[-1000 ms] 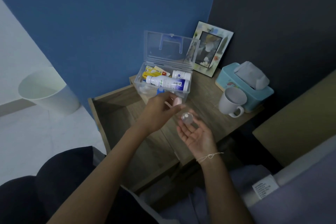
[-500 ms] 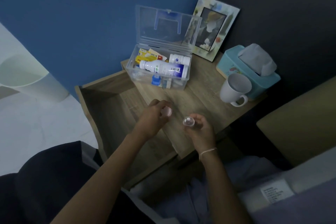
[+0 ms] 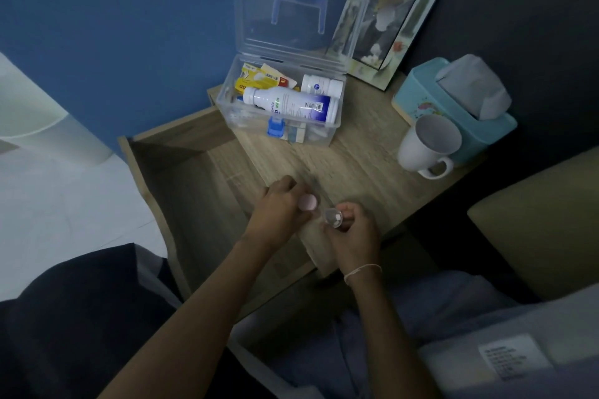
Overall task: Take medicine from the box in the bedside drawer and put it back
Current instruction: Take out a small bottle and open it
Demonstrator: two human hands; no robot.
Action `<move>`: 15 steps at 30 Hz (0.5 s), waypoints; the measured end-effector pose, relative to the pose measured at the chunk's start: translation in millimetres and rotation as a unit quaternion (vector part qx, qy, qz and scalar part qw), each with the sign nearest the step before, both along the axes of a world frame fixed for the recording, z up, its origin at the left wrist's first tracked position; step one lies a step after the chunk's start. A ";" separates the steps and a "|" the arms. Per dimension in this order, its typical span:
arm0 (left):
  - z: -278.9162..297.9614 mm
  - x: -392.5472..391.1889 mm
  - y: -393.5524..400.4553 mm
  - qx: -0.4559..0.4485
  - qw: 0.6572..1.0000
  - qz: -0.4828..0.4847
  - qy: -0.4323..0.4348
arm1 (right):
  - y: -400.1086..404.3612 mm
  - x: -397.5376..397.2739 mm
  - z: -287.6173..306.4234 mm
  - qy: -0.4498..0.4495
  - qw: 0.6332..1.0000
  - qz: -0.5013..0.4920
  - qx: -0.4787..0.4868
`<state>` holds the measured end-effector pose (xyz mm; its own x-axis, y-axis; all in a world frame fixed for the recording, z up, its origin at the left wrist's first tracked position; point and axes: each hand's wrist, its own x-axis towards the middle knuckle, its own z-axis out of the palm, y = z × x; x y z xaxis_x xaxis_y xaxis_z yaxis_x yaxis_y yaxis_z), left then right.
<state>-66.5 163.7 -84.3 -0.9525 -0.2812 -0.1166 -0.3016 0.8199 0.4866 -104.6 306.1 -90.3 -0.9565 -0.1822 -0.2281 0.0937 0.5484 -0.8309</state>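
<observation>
A clear plastic medicine box (image 3: 337,126) stands on the bedside table with its lid raised. Inside lie a large white bottle (image 3: 288,104), a smaller white bottle (image 3: 321,85) and yellow packets (image 3: 256,79). My left hand (image 3: 278,214) pinches a small pink cap (image 3: 308,202) in front of the box. My right hand (image 3: 351,230) grips a small clear vial (image 3: 333,216), its mouth facing me, just right of the cap. The two hands almost touch above the table's front edge. The wooden drawer (image 3: 181,191) stands pulled out to the left.
A white mug (image 3: 428,146) and a teal tissue box (image 3: 453,104) stand at the table's right. A picture frame (image 3: 395,19) leans on the wall behind the box. A pale bin (image 3: 42,120) sits on the floor, left. Bedding fills the lower right.
Both hands have dropped from beside the box toward the table's front edge. My right palm, open under the vial, has closed around it. The cap and the vial have come closer.
</observation>
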 end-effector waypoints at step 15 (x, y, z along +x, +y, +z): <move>-0.8 23.1 11.8 -0.090 0.988 -0.079 0.094 | 0.0 1.5 2.5 0.002 1.000 0.006 -0.026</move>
